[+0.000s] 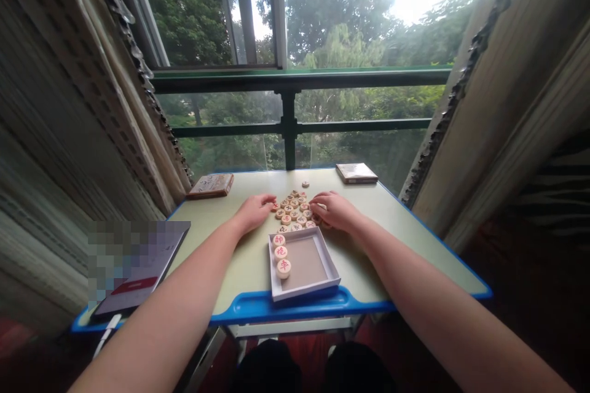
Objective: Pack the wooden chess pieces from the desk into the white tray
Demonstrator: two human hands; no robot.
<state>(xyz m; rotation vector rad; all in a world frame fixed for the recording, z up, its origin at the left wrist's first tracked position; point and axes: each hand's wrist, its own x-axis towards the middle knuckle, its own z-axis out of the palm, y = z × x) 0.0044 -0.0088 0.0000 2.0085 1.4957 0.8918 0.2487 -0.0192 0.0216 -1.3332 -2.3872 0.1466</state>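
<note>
Round wooden Chinese chess pieces [294, 215] lie in a loose cluster in the middle of the table, marked with red or dark characters. At the cluster's left edge is my left hand [253, 212], its fingers stretched towards a red-marked piece [275, 206]. My right hand [335, 209] rests at the right edge, fingers apart and bent down over some pieces, partly hiding them. Neither hand visibly lifts a piece. Nearer to me, a shallow open box [308, 258] holds a column of three red-marked pieces [281, 253] along its left wall.
One piece [305, 184] lies apart behind the cluster. A flat box [211, 185] sits at the back left, another [356, 173] at the back right. A laptop-like slab [142, 276] with a white cable [108, 333] lies left. The table [391, 245] has a blue edge.
</note>
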